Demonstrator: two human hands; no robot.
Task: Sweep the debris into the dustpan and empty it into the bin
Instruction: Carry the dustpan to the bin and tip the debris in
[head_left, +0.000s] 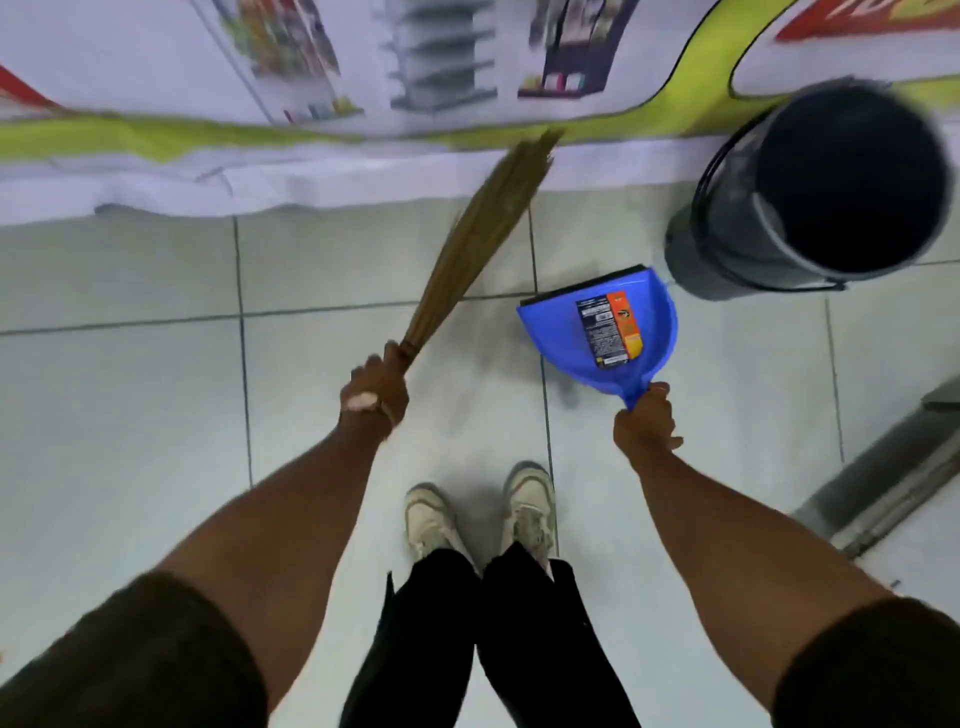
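Note:
My left hand (375, 391) grips the bound end of a brown stick broom (480, 234), whose bristles point up and away toward the banner, blurred by motion. My right hand (647, 423) holds the handle of a blue dustpan (602, 332) with a printed label inside; the pan looks free of debris and is held just left of the bin. The dark round bin (810, 192) stands at the upper right, its open mouth facing up. No debris shows on the pale floor tiles (332, 260).
A printed banner (311, 145) with a green stripe lies along the far edge of the floor. A grey metal strip (893, 483) runs diagonally at the right. My two pale shoes (483, 514) stand on the tiles below the dustpan.

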